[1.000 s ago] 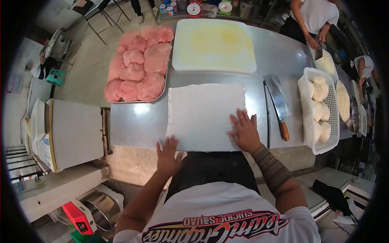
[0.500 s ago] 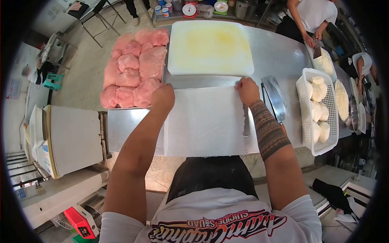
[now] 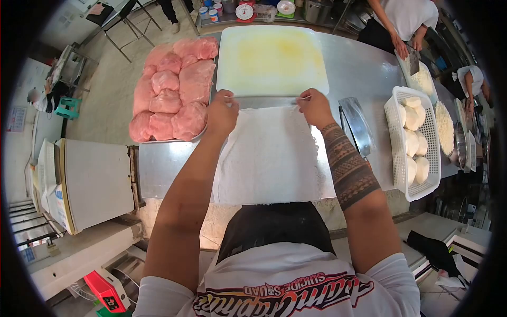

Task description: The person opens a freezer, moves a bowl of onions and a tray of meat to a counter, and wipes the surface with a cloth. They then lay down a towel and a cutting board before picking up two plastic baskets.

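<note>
A white cloth (image 3: 268, 158) lies over the near side of the steel table, its near edge at the table's front. My left hand (image 3: 222, 113) is closed on its far left corner, beside the tray of meat. At the far right corner my right hand (image 3: 316, 107) pinches the same cloth between thumb and fingers. The far edge is pulled straight between both hands, just short of the white cutting board (image 3: 272, 61), which has a yellowish stain. Right of my right hand lies a broad metal blade (image 3: 358, 127), with a narrow dark-handled tool partly beside it.
Pink raw meat pieces (image 3: 166, 100) fill a tray at the left. A white plastic basket (image 3: 394, 132) of pale peeled roots stands right, near a heap of white shreds (image 3: 444, 127). A co-worker's hands (image 3: 409, 47) work at the far right. Scales (image 3: 244, 11) stand behind.
Both hands have moved slightly away from my body and closer together, lifting and drawing the cloth's far edge toward the cutting board. The cloth's sides now slant inward.
</note>
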The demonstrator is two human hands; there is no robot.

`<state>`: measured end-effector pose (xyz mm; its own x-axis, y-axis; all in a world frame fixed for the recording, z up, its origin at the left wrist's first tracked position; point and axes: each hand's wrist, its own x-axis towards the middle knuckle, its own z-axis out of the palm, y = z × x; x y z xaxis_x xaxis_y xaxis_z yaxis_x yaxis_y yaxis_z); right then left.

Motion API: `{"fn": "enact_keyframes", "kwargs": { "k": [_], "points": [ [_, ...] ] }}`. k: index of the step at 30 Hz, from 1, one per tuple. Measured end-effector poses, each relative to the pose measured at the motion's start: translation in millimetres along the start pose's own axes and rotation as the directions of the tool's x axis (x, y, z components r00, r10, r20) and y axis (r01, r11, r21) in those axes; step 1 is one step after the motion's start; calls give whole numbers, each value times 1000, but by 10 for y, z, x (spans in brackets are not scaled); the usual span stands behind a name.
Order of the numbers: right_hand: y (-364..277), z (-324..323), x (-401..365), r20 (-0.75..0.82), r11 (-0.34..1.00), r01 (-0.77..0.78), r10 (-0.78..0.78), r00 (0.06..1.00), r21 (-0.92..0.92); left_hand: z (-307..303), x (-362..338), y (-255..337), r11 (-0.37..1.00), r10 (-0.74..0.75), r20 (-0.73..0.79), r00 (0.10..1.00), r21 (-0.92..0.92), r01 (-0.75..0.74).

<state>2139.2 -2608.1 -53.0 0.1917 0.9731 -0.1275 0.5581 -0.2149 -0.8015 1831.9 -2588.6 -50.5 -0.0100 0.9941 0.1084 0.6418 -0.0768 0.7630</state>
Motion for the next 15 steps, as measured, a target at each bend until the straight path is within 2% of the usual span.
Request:
{"fn": "enact_keyframes", "kwargs": {
  "k": [2,4,6,7,8,11,13,15],
  "points": [
    [-33,-222,-150,-65,999,45,-46,997,-31,-145,-138,-24,997,47,-150,988,-56,-56],
    [-57,-511,-471,-84,988,93,-104,991,-126,-492,-493,-98,998,-58,-110,992,-41,54],
    [120,-688,-1013,-17,954,156,-166,986,-257,-821,-1082,-123,986,24,-160,987,166,3],
    [266,-721,-1320,32,931,193,-193,981,-309,-932,-1373,-234,958,-132,-71,989,247,145],
    [431,-698,-1648,73,942,180,-166,983,-284,-999,-1716,-421,947,-153,-33,988,281,156],
    [539,-645,-2519,229,969,104,-51,972,-224,-1027,-2506,-451,893,-399,42,916,246,377],
    [536,-560,-2772,207,931,228,-172,963,-286,-961,-2773,-419,832,-483,59,874,341,437],
    [559,-503,-2841,204,892,300,-242,949,-339,-837,-2877,-369,820,-462,25,886,394,417]
  ]
}}
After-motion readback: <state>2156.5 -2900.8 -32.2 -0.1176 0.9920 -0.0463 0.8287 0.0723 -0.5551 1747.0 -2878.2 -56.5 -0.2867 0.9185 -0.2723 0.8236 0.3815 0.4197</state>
